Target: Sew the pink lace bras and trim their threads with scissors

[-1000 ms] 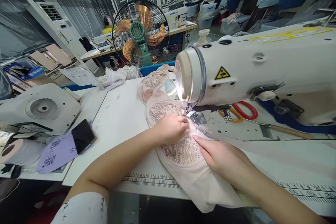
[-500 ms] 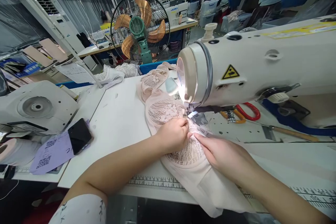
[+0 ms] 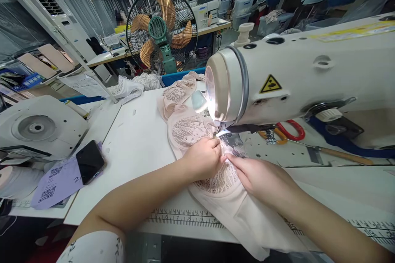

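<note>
A pale pink lace bra lies across the table, its middle under the lit needle area of a white sewing machine. My left hand is closed on the fabric between the cups, just in front of the presser foot. On the right side of the same seam, my right hand pinches the fabric between thumb and fingers. Both hands nearly touch. The near end of the bra hangs over the table's front edge. The needle itself is too small to make out.
Right of the needle lie red-and-orange-handled scissors and a wooden-handled tool. A phone rests on purple paper at left, beside a thread cone. A large fan stands beyond the table.
The bra's near end hangs slightly lower over the front edge. My hands keep their hold beside the presser foot. The whole view has shifted a little.
</note>
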Motion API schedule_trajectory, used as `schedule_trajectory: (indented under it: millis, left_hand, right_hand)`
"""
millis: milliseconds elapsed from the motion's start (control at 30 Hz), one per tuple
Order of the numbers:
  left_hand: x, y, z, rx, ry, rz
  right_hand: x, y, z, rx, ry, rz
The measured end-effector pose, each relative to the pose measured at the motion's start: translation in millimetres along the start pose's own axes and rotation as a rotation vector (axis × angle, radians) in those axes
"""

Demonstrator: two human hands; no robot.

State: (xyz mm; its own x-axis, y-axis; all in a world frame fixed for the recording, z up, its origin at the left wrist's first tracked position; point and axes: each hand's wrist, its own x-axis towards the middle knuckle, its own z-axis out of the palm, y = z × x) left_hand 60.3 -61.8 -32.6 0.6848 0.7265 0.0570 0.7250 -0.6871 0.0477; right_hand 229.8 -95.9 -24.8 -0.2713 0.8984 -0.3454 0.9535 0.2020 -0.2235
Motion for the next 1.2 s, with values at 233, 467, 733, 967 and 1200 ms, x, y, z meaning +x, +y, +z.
schedule_trajectory:
  millis: [233, 467, 733, 967, 1200]
  left_hand:
    - [3.2, -6.4, 3.0, 0.011, 0.005, -0.027]
    - [6.0, -17.5, 3.5, 0.026, 0.014, -0.062]
    - [-23.2, 1.0, -26.0, 0.114, -0.045, -0.117]
    - [-58.2, 11.4, -41.5, 0.019, -0.339, -0.332]
    - [-51.5, -18.1, -38.5, 0.006, -0.306, -0.380]
  right_hand:
    - [4.9, -3.8, -4.9, -0.015, 0.025, 0.018]
    - [3.9, -6.3, -5.0, -0.043, 0.055, 0.032]
    - [-21.0, 18.3, 15.1, -0.033, 0.116, -0.102]
    - [-24.1, 27.2, 23.5, -0.032, 0.135, -0.127]
    - [-14.2, 16.6, 10.6, -0.160, 0.065, -0.119]
